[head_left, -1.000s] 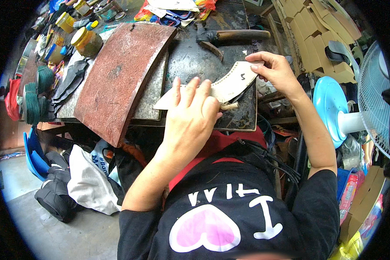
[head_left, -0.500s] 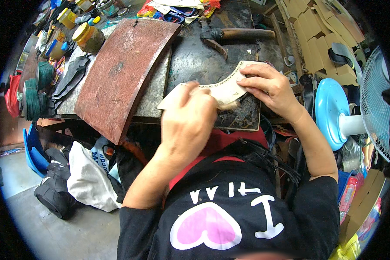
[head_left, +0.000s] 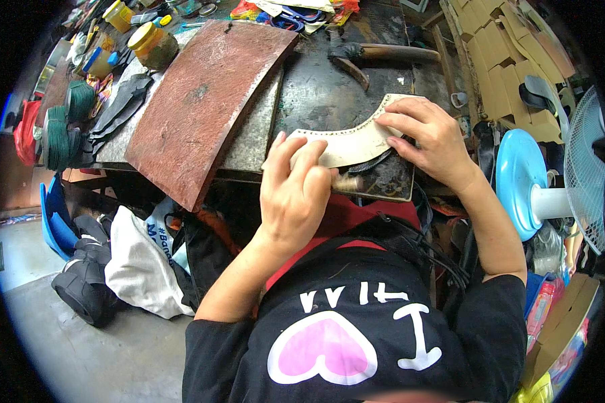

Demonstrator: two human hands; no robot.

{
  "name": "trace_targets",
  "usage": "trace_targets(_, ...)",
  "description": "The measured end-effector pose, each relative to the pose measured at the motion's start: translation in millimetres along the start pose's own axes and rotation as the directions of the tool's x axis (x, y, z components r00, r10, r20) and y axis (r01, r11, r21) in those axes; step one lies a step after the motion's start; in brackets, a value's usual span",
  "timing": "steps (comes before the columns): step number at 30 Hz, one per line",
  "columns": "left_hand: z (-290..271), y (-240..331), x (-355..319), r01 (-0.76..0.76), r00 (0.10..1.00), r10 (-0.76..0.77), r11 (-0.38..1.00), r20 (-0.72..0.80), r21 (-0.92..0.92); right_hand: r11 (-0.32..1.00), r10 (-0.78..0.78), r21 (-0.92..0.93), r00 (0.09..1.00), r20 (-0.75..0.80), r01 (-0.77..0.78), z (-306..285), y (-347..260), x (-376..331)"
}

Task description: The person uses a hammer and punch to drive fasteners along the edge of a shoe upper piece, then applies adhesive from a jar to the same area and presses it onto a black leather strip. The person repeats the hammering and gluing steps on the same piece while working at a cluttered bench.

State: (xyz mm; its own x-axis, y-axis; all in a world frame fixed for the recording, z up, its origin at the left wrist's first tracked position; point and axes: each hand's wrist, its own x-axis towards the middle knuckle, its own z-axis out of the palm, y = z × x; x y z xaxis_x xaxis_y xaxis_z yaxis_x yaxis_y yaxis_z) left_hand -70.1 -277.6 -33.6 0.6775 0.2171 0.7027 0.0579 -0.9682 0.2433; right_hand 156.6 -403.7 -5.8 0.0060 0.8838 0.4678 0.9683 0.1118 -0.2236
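A cream curved flat piece [head_left: 353,146] lies at the front of the dark worktop, a row of small dark marks along its inner curve. My right hand [head_left: 437,138] grips its right end, fingers on top and thumb at the lower edge. At the other end, the fingers of my left hand [head_left: 296,191] reach over the piece. A short stick-like tool [head_left: 348,183] with a pale brown end pokes out from that hand; it is blurred, and its other end is hidden. Part of a black piece [head_left: 371,163] shows beneath the cream one.
A reddish-brown curved board [head_left: 208,101] lies to the left. Behind the hands is a hammer [head_left: 390,52]. Jars [head_left: 152,46] and green thread spools [head_left: 62,138] stand farther left. A blue-based fan [head_left: 521,181] is close to my right arm.
My left hand has lifted slightly, its fingers loosening from a closed grasp and stretching over the piece. The right hand keeps its hold. The whole view has shifted a little.
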Motion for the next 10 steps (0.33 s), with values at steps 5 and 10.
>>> trace_targets(5,-18.0,9.4,-24.8,-0.055,0.998,0.055,0.998,-0.028,-0.026,1.000,0.007,-0.004,0.998,0.067,-0.007,-6.2,-3.7,4.0)
trace_targets(10,-18.9,-0.9,-40.9,-0.009,0.995,0.007,1.000,-0.098,-0.019,0.998,-0.045,-0.038,0.990,0.133,0.051,-8.2,-13.5,14.1)
